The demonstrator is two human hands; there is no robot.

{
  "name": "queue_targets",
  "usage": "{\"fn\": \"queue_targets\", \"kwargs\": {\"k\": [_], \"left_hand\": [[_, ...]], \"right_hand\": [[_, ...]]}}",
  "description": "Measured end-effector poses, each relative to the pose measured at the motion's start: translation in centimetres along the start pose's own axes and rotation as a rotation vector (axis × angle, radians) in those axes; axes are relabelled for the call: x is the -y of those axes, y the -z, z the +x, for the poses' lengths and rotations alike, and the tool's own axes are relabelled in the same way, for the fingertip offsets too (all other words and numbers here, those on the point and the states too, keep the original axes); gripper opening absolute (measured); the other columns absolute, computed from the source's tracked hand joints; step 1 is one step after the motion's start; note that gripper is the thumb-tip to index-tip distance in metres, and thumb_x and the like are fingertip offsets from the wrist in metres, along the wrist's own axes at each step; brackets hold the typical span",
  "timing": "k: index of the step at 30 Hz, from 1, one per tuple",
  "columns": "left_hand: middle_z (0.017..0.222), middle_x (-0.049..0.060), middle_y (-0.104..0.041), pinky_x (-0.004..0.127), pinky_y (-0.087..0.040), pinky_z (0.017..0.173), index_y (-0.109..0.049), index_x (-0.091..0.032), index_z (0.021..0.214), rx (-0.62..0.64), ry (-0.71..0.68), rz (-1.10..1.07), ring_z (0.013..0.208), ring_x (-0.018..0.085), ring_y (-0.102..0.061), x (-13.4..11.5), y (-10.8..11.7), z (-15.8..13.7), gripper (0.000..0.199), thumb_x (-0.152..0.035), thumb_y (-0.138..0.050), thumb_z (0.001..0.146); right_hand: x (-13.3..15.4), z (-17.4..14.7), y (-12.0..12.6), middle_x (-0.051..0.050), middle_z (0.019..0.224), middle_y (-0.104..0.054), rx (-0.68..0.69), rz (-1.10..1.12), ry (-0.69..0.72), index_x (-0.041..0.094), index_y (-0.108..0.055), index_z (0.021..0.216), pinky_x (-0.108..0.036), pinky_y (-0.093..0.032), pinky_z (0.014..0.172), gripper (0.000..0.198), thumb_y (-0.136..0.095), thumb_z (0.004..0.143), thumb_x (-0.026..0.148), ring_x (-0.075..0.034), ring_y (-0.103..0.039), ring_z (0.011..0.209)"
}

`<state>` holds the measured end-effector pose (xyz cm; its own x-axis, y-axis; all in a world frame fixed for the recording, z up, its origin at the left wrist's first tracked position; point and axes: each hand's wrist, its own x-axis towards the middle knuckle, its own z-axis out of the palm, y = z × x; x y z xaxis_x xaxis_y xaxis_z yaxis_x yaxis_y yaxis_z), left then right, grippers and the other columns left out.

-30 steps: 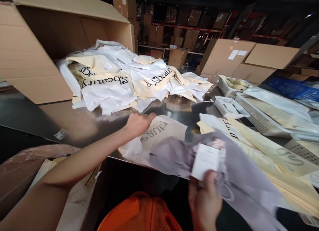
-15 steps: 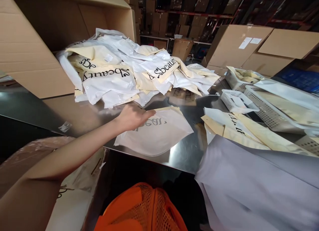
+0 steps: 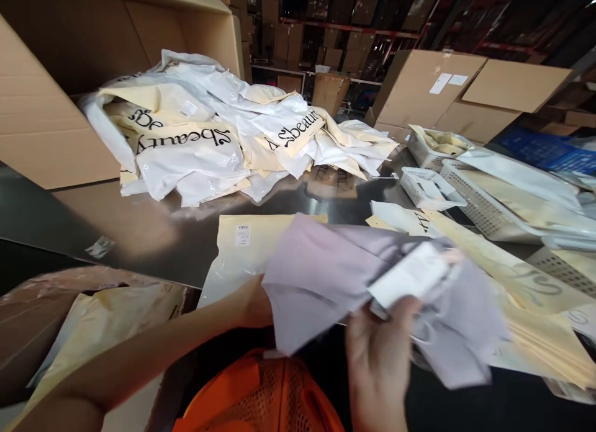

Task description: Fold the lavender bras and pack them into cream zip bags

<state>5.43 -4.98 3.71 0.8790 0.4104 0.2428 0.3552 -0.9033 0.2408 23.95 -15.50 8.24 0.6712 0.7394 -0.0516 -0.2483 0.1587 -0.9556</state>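
Note:
A lilac folded garment (image 3: 321, 277) spans the space between my hands, above the table's front edge. My right hand (image 3: 384, 345) is closed on it from below, thumb up against a white card tag (image 3: 410, 275); this part is smeared by motion. My left hand (image 3: 256, 303) reaches to the garment's left end, its fingers hidden behind the cloth. Under the garment's left part lies a cream and white plastic mailing bag (image 3: 237, 252) with a barcode label (image 3: 243, 234).
Filled "beauty" bags (image 3: 195, 153) are heaped at the back left by an open carton (image 3: 41, 121). More flat bags (image 3: 526, 289) lie at right, with white perforated baskets (image 3: 488, 208) behind them. A lined bin (image 3: 88, 320) holding bags stands lower left.
The lilac garment has come in from the right, and my right hand now shows. My left hand has moved nearer my body. The mailing bag now shows its labelled side.

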Motion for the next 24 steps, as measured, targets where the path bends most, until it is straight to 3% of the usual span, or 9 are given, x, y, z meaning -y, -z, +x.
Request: {"fn": "queue_targets", "kwargs": {"k": [2, 4, 6, 10, 13, 15, 17, 20, 24], "left_hand": [[0.118, 0.004, -0.069, 0.036, -0.047, 0.102, -0.063, -0.024, 0.118, 0.033, 0.009, -0.071, 0.115, 0.023, -0.061, -0.1, 0.5, -2.4, 0.035, -0.027, -0.061, 0.083], [0.114, 0.004, -0.071, 0.040, -0.046, 0.105, -0.067, -0.024, 0.112, 0.069, 0.087, -0.114, 0.110, 0.023, -0.063, 0.3, 1.7, -5.5, 0.033, -0.018, -0.055, 0.081], [0.106, 0.001, -0.074, 0.038, -0.051, 0.098, -0.071, -0.026, 0.097, 0.067, 0.195, -0.069, 0.099, 0.021, -0.068, 1.1, 3.2, -8.4, 0.031, -0.012, -0.050, 0.079], [0.095, 0.003, -0.075, 0.035, -0.058, 0.076, -0.071, -0.022, 0.090, -0.190, 0.304, 0.147, 0.085, 0.021, -0.071, 2.1, 4.9, -9.5, 0.024, -0.016, -0.049, 0.085], [0.102, 0.007, -0.074, 0.035, -0.055, 0.090, -0.070, -0.018, 0.097, -0.315, 0.183, 0.127, 0.101, 0.022, -0.068, 1.2, 4.2, -5.2, 0.024, -0.015, -0.048, 0.088], [0.113, 0.009, -0.071, 0.037, -0.051, 0.099, -0.069, -0.015, 0.104, -0.259, 0.094, 0.071, 0.114, 0.024, -0.063, 0.1, 2.7, -1.4, 0.026, -0.016, -0.048, 0.089], [0.130, 0.014, -0.062, 0.043, -0.049, 0.103, -0.063, -0.011, 0.119, -0.118, 0.085, 0.052, 0.126, 0.030, -0.054, -0.8, 0.9, 1.6, 0.034, -0.023, -0.054, 0.088], [0.141, 0.018, -0.052, 0.049, -0.044, 0.107, -0.051, -0.007, 0.135, 0.080, 0.157, 0.060, 0.135, 0.037, -0.042, -1.2, -1.5, 4.1, 0.055, -0.029, -0.062, 0.086], [0.142, 0.015, -0.052, 0.051, -0.041, 0.109, -0.054, -0.012, 0.134, 0.111, 0.243, 0.093, 0.137, 0.035, -0.040, -0.9, -3.0, 4.4, 0.042, -0.019, -0.048, 0.093]], "right_hand": [[-2.3, -0.5, -0.8, -0.006, 0.120, -0.065, 0.012, 0.114, -0.227, 0.031, -0.057, 0.126, -0.042, -0.054, 0.095, 0.054, -0.051, 0.085, 0.066, -0.024, -0.064, 0.108], [-4.0, -2.0, 0.4, -0.007, 0.118, -0.067, 0.239, 0.046, -0.481, 0.029, -0.067, 0.114, -0.045, -0.054, 0.093, 0.047, -0.067, 0.078, 0.058, -0.028, -0.066, 0.107], [-4.3, -3.4, 2.5, -0.006, 0.106, -0.072, 0.508, -0.219, -0.534, 0.031, -0.074, 0.101, -0.045, -0.056, 0.088, 0.032, -0.069, 0.078, 0.052, -0.029, -0.068, 0.099], [-2.4, -1.4, 4.7, -0.005, 0.092, -0.073, 0.438, -0.739, 0.018, 0.034, -0.075, 0.090, -0.043, -0.055, 0.085, 0.019, -0.062, 0.084, 0.047, -0.029, -0.069, 0.089], [-1.8, 3.7, 3.3, -0.009, 0.132, -0.060, 0.285, -1.020, 0.425, 0.030, -0.060, 0.127, -0.055, -0.036, 0.107, 0.045, -0.063, 0.084, 0.040, -0.033, -0.048, 0.129], [-2.1, 7.2, 1.9, -0.013, 0.148, -0.044, 0.364, -1.221, 0.444, 0.026, -0.040, 0.145, -0.066, -0.021, 0.109, 0.073, -0.067, 0.078, 0.038, -0.038, -0.025, 0.143], [-2.5, 9.8, 0.9, -0.015, 0.144, -0.046, 0.506, -1.365, 0.373, 0.024, -0.036, 0.147, -0.068, -0.017, 0.108, 0.082, -0.071, 0.073, 0.030, -0.040, -0.028, 0.140], [-2.0, 10.9, 1.1, -0.012, 0.118, -0.060, 0.561, -1.368, 0.408, 0.024, -0.062, 0.126, -0.057, -0.031, 0.105, 0.055, -0.063, 0.072, 0.014, -0.033, -0.053, 0.119], [1.4, 8.2, 4.5, -0.008, 0.099, -0.062, 0.428, -0.882, 0.581, 0.027, -0.076, 0.094, -0.042, -0.048, 0.088, 0.024, -0.061, 0.077, 0.018, -0.027, -0.059, 0.106]]}}
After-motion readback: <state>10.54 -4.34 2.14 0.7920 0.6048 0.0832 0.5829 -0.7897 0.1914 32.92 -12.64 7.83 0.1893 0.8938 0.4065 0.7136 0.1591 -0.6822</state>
